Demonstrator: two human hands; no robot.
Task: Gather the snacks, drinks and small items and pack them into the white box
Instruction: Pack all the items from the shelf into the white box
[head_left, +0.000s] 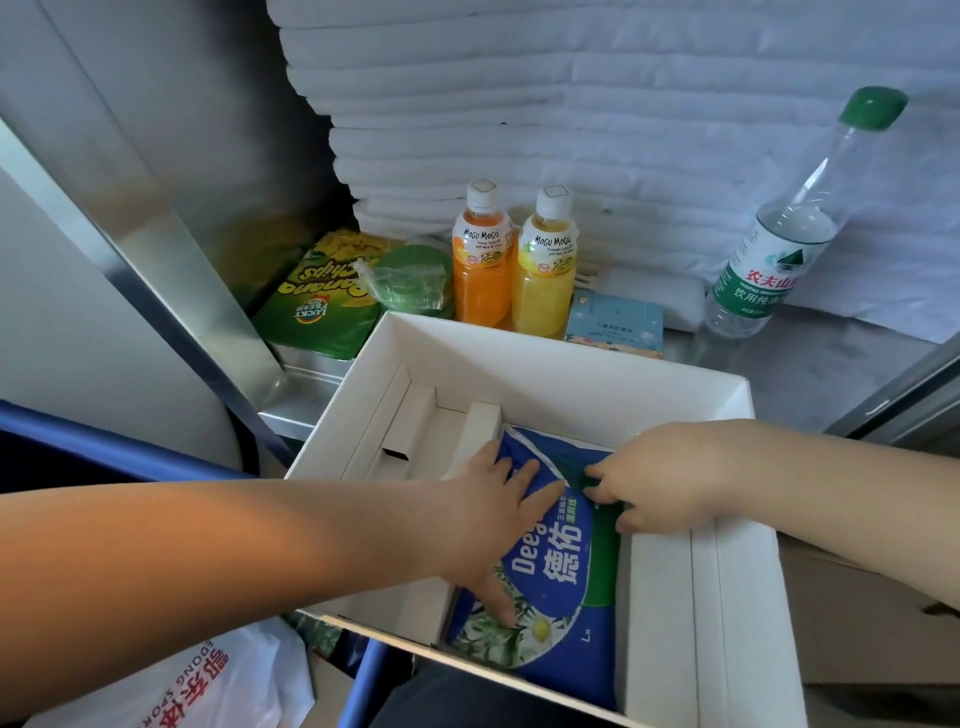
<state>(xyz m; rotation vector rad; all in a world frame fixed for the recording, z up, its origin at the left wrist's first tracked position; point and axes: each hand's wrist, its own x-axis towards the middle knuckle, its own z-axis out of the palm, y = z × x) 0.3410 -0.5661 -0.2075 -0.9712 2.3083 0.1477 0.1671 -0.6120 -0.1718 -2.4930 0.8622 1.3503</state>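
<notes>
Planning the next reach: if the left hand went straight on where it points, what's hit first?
Likely the right hand, just ahead of the left hand on the blue pack; depth unclear.

Left hand (493, 519) lies flat on the pack (550, 571), fingers spread, thumb toward its lower end; right hand (660, 478) curls its fingers against the pack's upper edge.

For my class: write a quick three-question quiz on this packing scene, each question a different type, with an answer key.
1. True or false: the left hand and the right hand both touch the blue pack inside the white box.
2. How many Mogu Mogu bottles stand behind the box?
3. The water bottle has a cap that is: A red, B green, C white.

Key: 1 true; 2 two; 3 B.
</notes>
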